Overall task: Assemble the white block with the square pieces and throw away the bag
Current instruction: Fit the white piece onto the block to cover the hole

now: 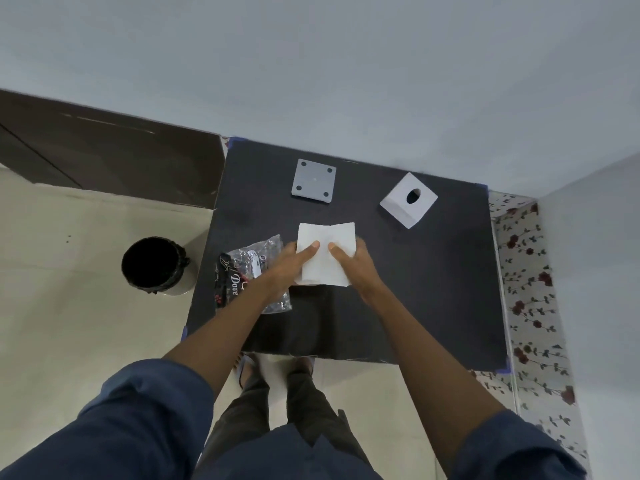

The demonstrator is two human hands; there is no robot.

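Observation:
A white square piece is held flat above the middle of the dark table. My left hand grips its left edge with the thumb on top, and my right hand grips its right edge the same way. A crinkled clear and black plastic bag lies on the table under my left wrist. Farther back rests a grey square plate with four corner holes. To the back right a white block with a round hole sits turned at an angle.
A round bin with a black liner stands on the tiled floor left of the table. A floral-patterned surface runs along the table's right side. Grey walls close the back and right. My feet show under the table's near edge.

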